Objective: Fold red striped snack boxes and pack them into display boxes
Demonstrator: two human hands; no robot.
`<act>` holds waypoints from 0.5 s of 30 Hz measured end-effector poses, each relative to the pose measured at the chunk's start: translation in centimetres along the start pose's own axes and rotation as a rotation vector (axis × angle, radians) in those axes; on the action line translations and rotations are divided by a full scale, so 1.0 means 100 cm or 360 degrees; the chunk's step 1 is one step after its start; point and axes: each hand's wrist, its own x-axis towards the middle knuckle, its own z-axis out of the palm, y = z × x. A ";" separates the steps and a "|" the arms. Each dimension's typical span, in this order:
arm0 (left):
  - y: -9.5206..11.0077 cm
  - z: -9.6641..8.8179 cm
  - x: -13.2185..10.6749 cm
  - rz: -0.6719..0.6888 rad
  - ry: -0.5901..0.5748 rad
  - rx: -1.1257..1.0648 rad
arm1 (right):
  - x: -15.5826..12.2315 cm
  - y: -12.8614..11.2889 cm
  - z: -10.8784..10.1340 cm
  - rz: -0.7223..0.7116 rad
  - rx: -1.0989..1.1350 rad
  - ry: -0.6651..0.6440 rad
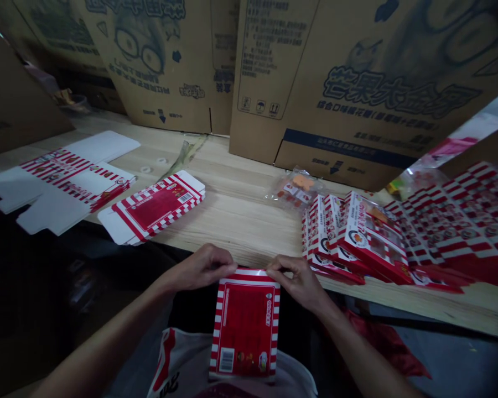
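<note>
A red-and-white striped carton [245,323] stands in front of my body, its printed back with the barcode towards me. My left hand [209,264] pinches the carton's top left corner between thumb and fingers. At the top right corner my right hand [295,279] pinches the same edge. The carton's lower end is against my clothing, just off the table's front edge. On the table to the left lie a stack of folded flat cartons [160,207] and a pile of unfolded carton blanks [70,177].
Filled cartons with windows [375,235] lean in a row at the right, beside a larger striped stack [460,221]. A clear bag of sweets [294,188] lies near the middle of the wooden table [240,204]. Tall cardboard boxes [357,127] line the back.
</note>
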 end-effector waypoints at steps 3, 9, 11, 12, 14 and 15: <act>-0.001 0.015 -0.012 -0.0035 0.0180 -0.0066 | -0.012 0.003 0.007 -0.0108 0.0067 0.0109; -0.023 0.057 -0.014 -0.0161 0.0688 -0.0389 | -0.030 0.026 0.042 0.0032 0.0292 0.0547; -0.027 0.072 -0.014 -0.0220 0.0889 -0.0472 | -0.041 0.030 0.053 0.0091 0.0354 0.0617; -0.028 0.078 -0.014 -0.0269 0.1008 -0.0486 | -0.049 0.031 0.056 0.0107 0.0377 0.0643; -0.033 0.086 -0.016 -0.0377 0.1216 -0.0488 | -0.066 0.033 0.052 0.0107 0.0349 0.0784; -0.036 0.088 -0.017 -0.0417 0.1263 -0.0480 | -0.076 0.035 0.044 0.0095 0.0278 0.0934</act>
